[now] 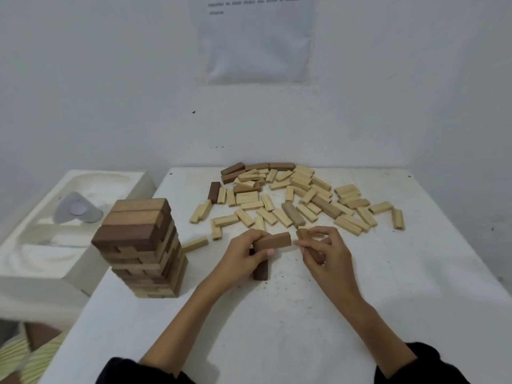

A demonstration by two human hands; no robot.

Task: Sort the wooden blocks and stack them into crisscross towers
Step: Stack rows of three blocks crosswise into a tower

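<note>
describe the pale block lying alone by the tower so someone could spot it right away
Start at the tall crisscross tower on the left of the white table. Just to its right, a single pale block lies flat, pointing toward the tower. Unlike the pale blocks in the scattered pile farther back, it lies alone, apart from the rest.
</note>
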